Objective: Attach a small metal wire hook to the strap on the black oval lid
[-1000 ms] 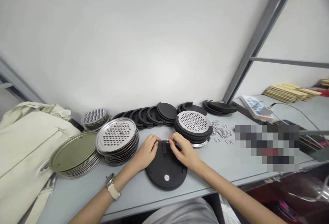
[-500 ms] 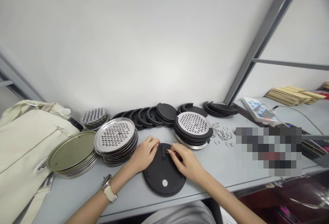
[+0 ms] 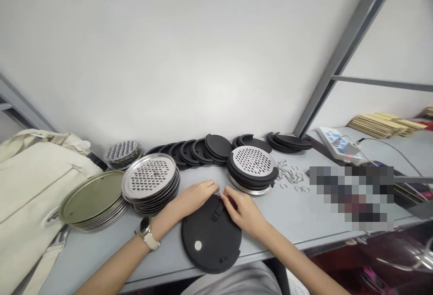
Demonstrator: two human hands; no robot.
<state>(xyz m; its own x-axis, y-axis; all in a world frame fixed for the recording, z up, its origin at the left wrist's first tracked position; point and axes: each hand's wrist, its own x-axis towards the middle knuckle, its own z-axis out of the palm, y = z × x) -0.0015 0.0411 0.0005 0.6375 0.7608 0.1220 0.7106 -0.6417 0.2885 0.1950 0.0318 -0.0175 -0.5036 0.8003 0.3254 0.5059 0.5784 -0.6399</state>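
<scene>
A black round disc [image 3: 209,245] lies in front of me at the table's near edge. It has a white dot, a short black strap [image 3: 217,210] near its far rim and a small slot close to me. My left hand [image 3: 198,195] reaches over the far left rim, its fingers closed together near the strap's end. My right hand [image 3: 245,209] is closed in a pinch at the far right rim. A small shiny metal piece [image 3: 219,195] shows between the fingertips of both hands; its exact shape is too small to tell.
Stacked perforated metal grater plates [image 3: 150,177] and olive-green round plates [image 3: 93,198] stand at left, beside a cream bag [image 3: 37,195]. Black discs [image 3: 218,146] line the wall. A grater plate in a black holder [image 3: 255,162] tops a stack; loose metal rings and clips [image 3: 290,175] lie right of it.
The disc has turned clockwise and come slightly nearer, so its strap now slants and its white dot sits further left. My left fingertips have moved right, close to the right hand's pinch.
</scene>
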